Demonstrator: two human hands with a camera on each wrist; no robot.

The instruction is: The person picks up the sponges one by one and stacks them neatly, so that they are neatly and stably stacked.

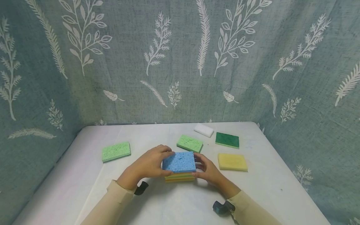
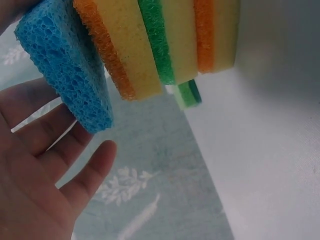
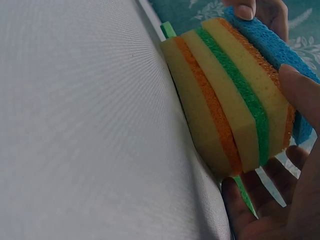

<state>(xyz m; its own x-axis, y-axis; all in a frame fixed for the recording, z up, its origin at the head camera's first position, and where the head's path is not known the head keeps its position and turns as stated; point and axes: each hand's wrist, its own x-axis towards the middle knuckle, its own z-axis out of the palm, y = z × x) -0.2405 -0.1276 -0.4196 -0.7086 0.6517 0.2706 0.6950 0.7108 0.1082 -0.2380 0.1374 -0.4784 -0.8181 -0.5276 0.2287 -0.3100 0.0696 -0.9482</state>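
A blue sponge (image 1: 179,162) lies over a stack of three yellow sponges (image 1: 180,179) with orange and green scouring layers. My left hand (image 1: 153,161) grips its left end, thumb at the front and fingers at the back. At the right end, my right hand (image 1: 209,171) holds it with the thumb by the near corner and fingers around the far one. The left wrist view shows the blue sponge (image 2: 65,65) slightly angled, with a gap to the top orange layer (image 2: 107,55). Lower right fingers spread beside the stack (image 3: 220,100) in the right wrist view.
Behind the stack lies a light green sponge (image 1: 189,143), with a white sponge (image 1: 203,130) farther back. To the right are a dark green sponge (image 1: 227,140) and a yellow sponge (image 1: 232,162). Another light green sponge (image 1: 116,151) rests left on the white table (image 1: 92,187).
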